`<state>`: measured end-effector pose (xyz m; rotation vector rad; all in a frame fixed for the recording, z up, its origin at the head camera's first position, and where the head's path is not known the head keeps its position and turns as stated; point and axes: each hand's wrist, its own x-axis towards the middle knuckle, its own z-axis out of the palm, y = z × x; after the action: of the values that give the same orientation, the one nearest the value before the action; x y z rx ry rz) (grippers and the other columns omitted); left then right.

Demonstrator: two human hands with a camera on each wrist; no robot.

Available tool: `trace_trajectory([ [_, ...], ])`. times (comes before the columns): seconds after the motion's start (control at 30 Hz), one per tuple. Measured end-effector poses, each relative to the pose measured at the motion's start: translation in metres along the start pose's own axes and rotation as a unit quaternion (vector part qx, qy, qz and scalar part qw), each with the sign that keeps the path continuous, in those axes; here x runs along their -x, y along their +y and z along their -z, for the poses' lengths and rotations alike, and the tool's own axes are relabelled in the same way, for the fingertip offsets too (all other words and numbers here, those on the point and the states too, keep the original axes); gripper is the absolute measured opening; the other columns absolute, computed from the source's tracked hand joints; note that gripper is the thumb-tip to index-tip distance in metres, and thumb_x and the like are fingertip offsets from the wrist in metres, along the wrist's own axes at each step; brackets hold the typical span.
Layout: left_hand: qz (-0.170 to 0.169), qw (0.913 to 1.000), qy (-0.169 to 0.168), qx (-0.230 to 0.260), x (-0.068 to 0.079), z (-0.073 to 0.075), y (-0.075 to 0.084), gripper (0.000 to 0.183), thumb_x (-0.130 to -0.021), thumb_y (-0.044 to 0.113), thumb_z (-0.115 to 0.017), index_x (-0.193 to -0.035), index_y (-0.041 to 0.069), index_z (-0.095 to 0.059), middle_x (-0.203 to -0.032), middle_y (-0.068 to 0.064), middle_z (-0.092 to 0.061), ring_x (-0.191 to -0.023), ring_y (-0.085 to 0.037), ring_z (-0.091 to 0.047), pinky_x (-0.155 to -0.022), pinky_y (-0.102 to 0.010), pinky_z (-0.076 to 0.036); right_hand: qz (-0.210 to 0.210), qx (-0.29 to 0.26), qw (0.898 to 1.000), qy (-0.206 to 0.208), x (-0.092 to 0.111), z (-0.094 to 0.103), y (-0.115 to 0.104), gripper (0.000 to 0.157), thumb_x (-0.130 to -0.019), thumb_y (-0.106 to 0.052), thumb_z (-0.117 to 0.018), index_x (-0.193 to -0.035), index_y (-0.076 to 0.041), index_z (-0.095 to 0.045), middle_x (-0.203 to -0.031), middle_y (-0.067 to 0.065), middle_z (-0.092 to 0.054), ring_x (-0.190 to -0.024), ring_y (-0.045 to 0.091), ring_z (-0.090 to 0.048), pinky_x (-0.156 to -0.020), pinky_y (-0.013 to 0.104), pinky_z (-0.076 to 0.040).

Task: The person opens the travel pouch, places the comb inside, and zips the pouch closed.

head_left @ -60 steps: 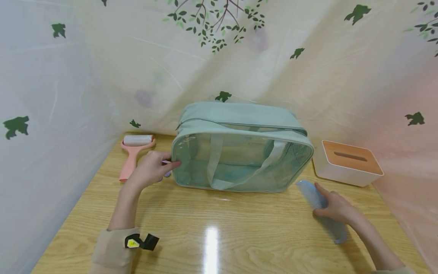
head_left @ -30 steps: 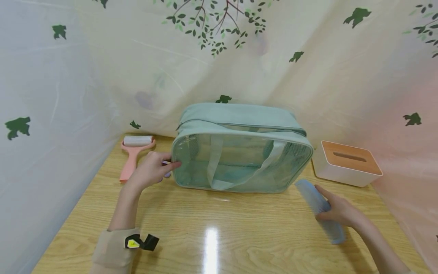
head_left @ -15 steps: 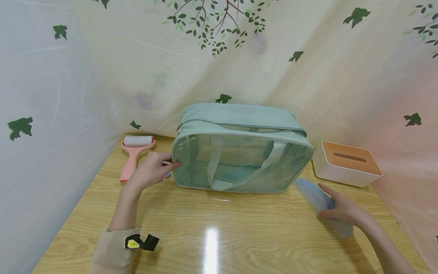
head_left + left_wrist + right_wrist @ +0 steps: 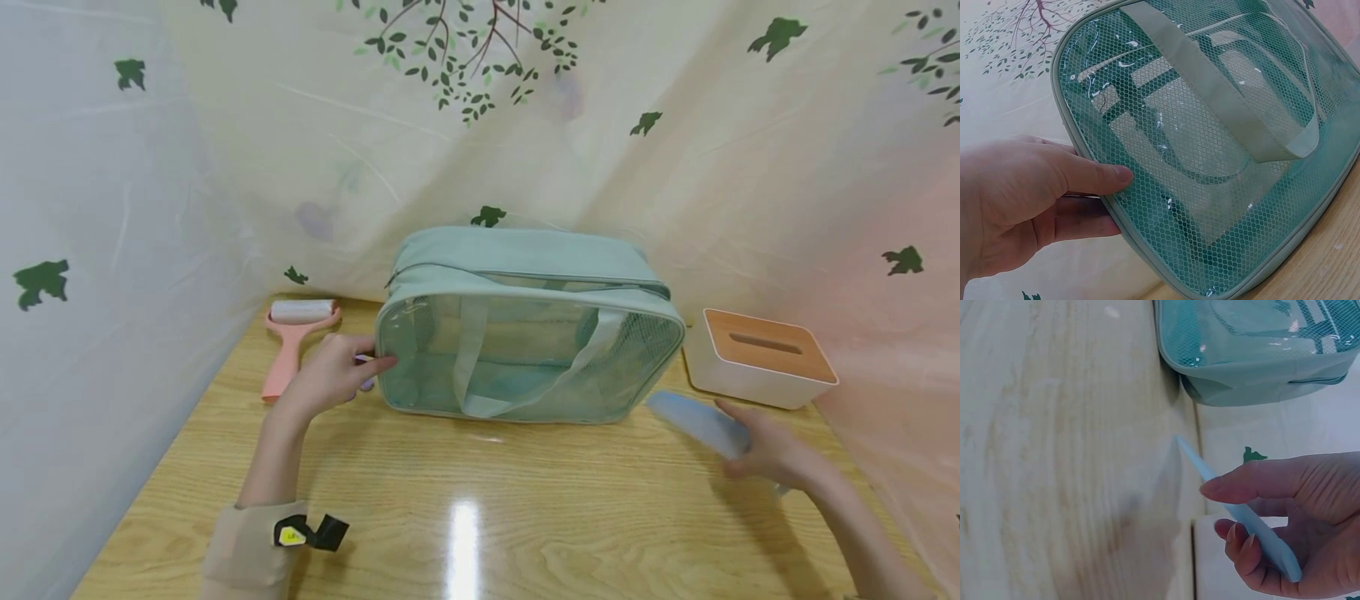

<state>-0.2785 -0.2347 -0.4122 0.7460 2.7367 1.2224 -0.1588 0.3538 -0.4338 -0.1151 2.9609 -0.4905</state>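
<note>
A mint-green toiletry bag (image 4: 525, 254) with clear panels and mesh sides stands upright at the back of the table, its top zip partly parted. My left hand (image 4: 330, 371) pinches the bag's left edge; in the left wrist view, the thumb (image 4: 1113, 179) presses on the front panel while the other fingers lie behind it. To the right of the bag, my right hand (image 4: 772, 446) grips a light-blue comb (image 4: 693, 417) above the table. The right wrist view shows that comb (image 4: 1254, 525) edge-on between thumb and curled fingers.
A pink lint roller (image 4: 288, 350) lies left of the bag. Something small and purple (image 4: 367, 383) shows partly behind my left hand. A white tissue box (image 4: 750, 379) with a wooden lid stands at the right. Printed cloth (image 4: 315, 150) encloses the table's back and sides.
My right hand has shifted slightly right and turned the comb, which appeared broadside before and now slants narrower, its lower end mostly behind the hand. My left hand and the bag have stayed put.
</note>
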Motion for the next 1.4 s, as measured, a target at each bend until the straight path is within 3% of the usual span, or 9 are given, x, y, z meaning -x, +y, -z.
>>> trace_trajectory([
  [0.17, -0.002, 1.0000, 0.001, 0.004, 0.001, 0.000, -0.001, 0.023, -0.103, 0.024, -0.065, -0.087, 0.008, -0.067, -0.062, 0.001, -0.058, -0.045, -0.009, -0.043, -0.045, -0.025, -0.039, 0.010, -0.007, 1.000, 0.027, 0.000, 0.009, -0.002, 0.093, -0.064, -0.004, -0.089, -0.141, 0.021, -0.044, -0.127, 0.044, -0.057, -0.097, 0.038, -0.063, -0.070, 0.030, -0.047],
  [0.43, -0.004, 1.0000, 0.003, 0.004, 0.001, 0.001, -0.002, 0.023, -0.102, 0.025, -0.066, -0.087, 0.008, -0.067, -0.062, 0.001, -0.058, -0.045, -0.009, -0.043, -0.045, -0.025, -0.038, 0.001, 0.040, 0.997, 0.069, -0.002, 0.026, -0.007, 0.076, -0.065, -0.015, -0.091, -0.127, 0.016, -0.060, -0.116, 0.038, -0.066, -0.092, 0.039, -0.067, -0.072, 0.039, -0.050],
  [0.73, -0.003, 0.9999, -0.002, 0.016, 0.001, 0.000, -0.002, 0.025, -0.102, 0.025, -0.066, -0.086, 0.007, -0.066, -0.062, 0.001, -0.057, -0.044, -0.008, -0.041, -0.045, -0.025, -0.037, -0.009, 0.055, 0.997, 0.057, -0.002, 0.043, -0.009, 0.077, -0.069, -0.020, -0.091, -0.130, 0.014, -0.060, -0.121, 0.042, -0.063, -0.104, 0.053, -0.065, -0.076, 0.046, -0.053],
  [1.03, -0.001, 0.9999, 0.000, 0.014, 0.001, 0.000, -0.001, 0.026, -0.102, 0.025, -0.066, -0.085, 0.006, -0.065, -0.061, 0.002, -0.056, -0.044, -0.008, -0.040, -0.045, -0.025, -0.037, -0.018, 0.015, 0.997, 0.069, 0.001, 0.064, -0.015, 0.073, -0.072, -0.017, -0.091, -0.126, 0.020, -0.058, -0.119, 0.041, -0.063, -0.096, 0.045, -0.068, -0.068, 0.028, -0.050],
  [1.2, -0.004, 0.9998, -0.003, 0.017, 0.001, -0.001, -0.002, 0.023, -0.102, 0.024, -0.066, -0.086, 0.007, -0.066, -0.061, 0.001, -0.056, -0.044, -0.008, -0.040, -0.045, -0.024, -0.038, -0.027, -0.021, 0.997, 0.072, 0.004, 0.077, -0.017, 0.074, -0.076, -0.010, -0.088, -0.130, 0.024, -0.051, -0.124, 0.046, -0.055, -0.096, 0.045, -0.065, -0.065, 0.020, -0.047],
  [1.27, -0.004, 0.9998, -0.003, 0.018, 0.001, -0.001, -0.002, 0.023, -0.102, 0.024, -0.066, -0.086, 0.008, -0.066, -0.061, 0.001, -0.056, -0.044, -0.008, -0.041, -0.045, -0.024, -0.038, -0.029, -0.018, 0.996, 0.077, 0.005, 0.082, -0.018, 0.074, -0.077, -0.010, -0.088, -0.131, 0.024, -0.050, -0.126, 0.048, -0.052, -0.095, 0.043, -0.064, -0.064, 0.020, -0.046],
  [1.4, -0.005, 0.9999, 0.000, 0.012, 0.000, -0.001, -0.003, 0.021, -0.102, 0.024, -0.066, -0.087, 0.009, -0.067, -0.061, 0.002, -0.057, -0.044, -0.008, -0.041, -0.044, -0.025, -0.038, -0.029, 0.007, 0.994, 0.101, 0.006, 0.093, -0.022, 0.077, -0.075, -0.014, -0.090, -0.132, 0.022, -0.052, -0.125, 0.050, -0.050, -0.093, 0.048, -0.063, -0.067, 0.034, -0.052],
])
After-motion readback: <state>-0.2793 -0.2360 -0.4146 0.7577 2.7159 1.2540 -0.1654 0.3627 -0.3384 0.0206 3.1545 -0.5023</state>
